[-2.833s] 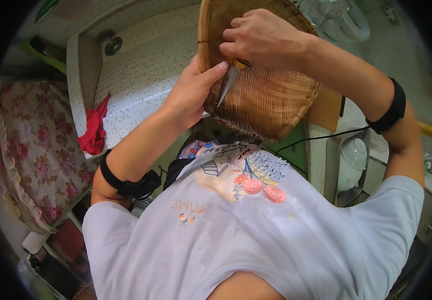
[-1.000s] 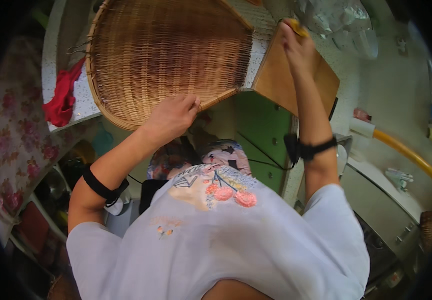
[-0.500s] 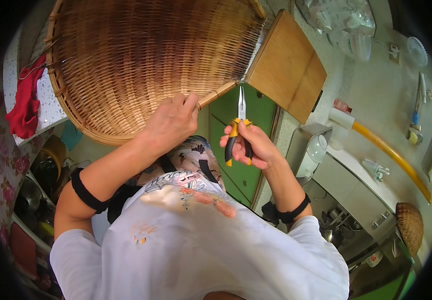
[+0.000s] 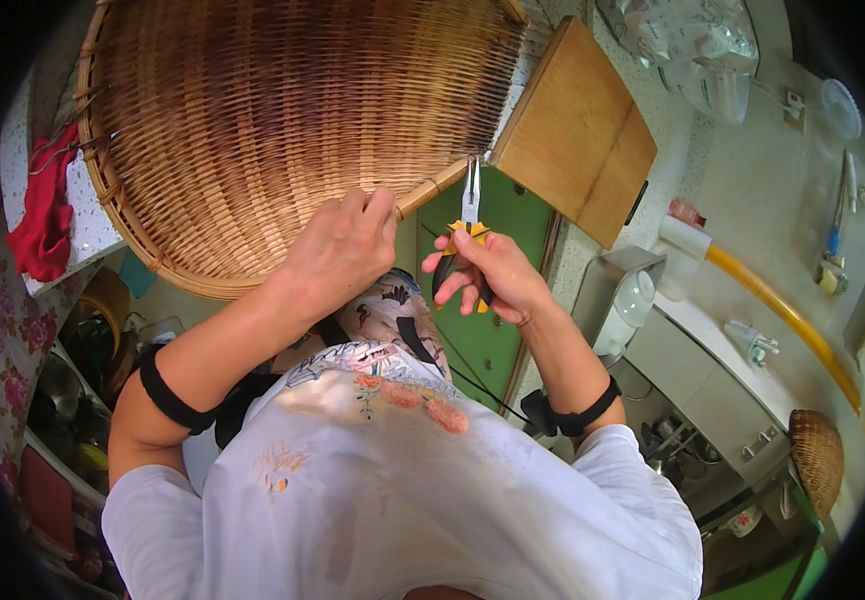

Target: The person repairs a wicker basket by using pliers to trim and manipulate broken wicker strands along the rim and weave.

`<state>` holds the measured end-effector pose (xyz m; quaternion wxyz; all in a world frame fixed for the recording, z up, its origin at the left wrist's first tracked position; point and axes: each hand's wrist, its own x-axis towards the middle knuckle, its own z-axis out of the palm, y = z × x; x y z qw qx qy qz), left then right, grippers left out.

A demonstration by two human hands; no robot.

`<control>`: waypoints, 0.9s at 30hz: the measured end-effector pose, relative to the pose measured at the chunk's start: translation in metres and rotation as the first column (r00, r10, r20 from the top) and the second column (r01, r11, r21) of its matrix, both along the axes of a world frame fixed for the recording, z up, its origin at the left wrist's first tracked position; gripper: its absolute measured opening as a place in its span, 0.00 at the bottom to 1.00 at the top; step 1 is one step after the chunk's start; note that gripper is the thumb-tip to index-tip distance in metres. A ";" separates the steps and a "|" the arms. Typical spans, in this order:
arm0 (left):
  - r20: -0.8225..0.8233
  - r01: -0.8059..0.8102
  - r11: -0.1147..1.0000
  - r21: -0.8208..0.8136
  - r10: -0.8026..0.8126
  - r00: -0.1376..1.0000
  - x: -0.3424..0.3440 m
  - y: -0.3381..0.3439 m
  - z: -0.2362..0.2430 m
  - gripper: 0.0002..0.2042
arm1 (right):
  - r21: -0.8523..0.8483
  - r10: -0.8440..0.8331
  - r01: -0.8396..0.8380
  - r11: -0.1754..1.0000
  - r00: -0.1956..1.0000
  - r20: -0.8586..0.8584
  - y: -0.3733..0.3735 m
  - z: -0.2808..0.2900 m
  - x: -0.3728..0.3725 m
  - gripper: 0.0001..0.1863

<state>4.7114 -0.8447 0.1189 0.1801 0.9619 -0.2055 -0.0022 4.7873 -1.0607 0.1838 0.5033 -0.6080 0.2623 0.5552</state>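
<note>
A large round woven basket (image 4: 282, 120) fills the upper left of the head view, tilted with its hollow facing me. My left hand (image 4: 337, 250) grips its lower rim, where a loose cane strip sticks out to the right. My right hand (image 4: 482, 275) holds needle-nose pliers (image 4: 467, 215) with yellow and black handles. The metal jaws point up, with their tips right at the end of the cane strip on the basket's rim.
A wooden cutting board (image 4: 577, 135) lies on the speckled counter right of the basket. A red cloth (image 4: 42, 215) hangs at the left counter edge. A green cabinet door is below. A yellow pipe (image 4: 787, 320) and a small basket (image 4: 817, 460) are at the right.
The basket has been turned and brought closer. My right hand reached away to the right, came back with the pliers and now holds their jaws up at the rim strip.
</note>
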 end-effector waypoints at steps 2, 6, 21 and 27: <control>-0.006 0.004 1.000 0.007 -0.004 1.000 0.000 0.000 -0.001 0.21 | -0.023 0.031 -0.031 0.999 0.999 0.008 -0.002 -0.001 0.005 0.23; -0.010 0.001 1.000 0.019 -0.001 1.000 -0.001 -0.001 0.000 0.21 | -0.083 0.123 -0.121 0.989 0.992 0.020 -0.007 -0.003 0.008 0.22; -0.033 -0.005 0.999 0.039 0.006 0.999 0.002 -0.001 0.003 0.19 | 0.162 -0.306 0.361 0.918 0.908 -0.287 -0.002 0.000 0.008 0.17; -0.056 0.032 0.998 0.050 -0.029 0.998 0.003 0.005 0.006 0.19 | 0.131 -0.100 0.158 0.979 0.924 -0.370 -0.029 0.010 0.039 0.18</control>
